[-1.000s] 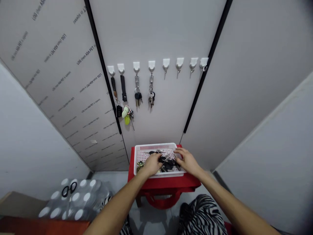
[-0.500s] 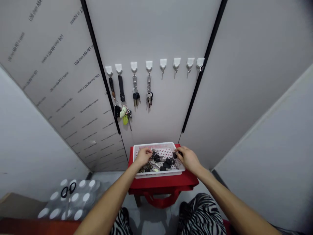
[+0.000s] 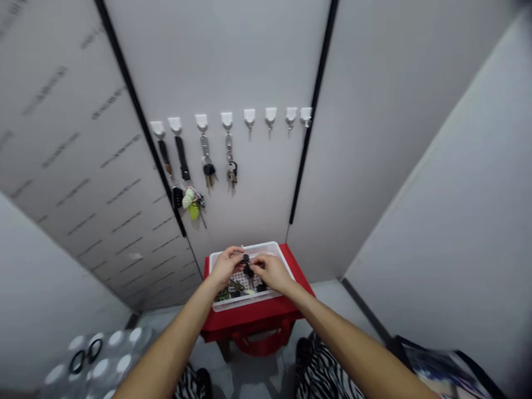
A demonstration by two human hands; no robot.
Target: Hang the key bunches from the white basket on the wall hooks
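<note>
My left hand [image 3: 225,267] and my right hand [image 3: 272,272] are close together above a white plastic basket [image 3: 254,302]. Between their fingertips hangs a bunch of black-headed keys [image 3: 248,271], pinched from both sides. My hands cover part of the bunch, and motion blur softens it. Loose keys [image 3: 236,289] lie in the basket below, some with black heads. The basket stands on a small table under a red cloth [image 3: 249,318].
Several white hooks [image 3: 249,116] run along the wall ahead. Key sets hang from the left ones, including a black strap [image 3: 182,158] with a yellow-green tag [image 3: 194,210]. Black-handled scissors [image 3: 85,356] rest on wrapped bottles [image 3: 101,368] at lower left.
My hands have come together over the basket, the right moving left from its right end. The keys are now raised between them. The view has shifted to the right.
</note>
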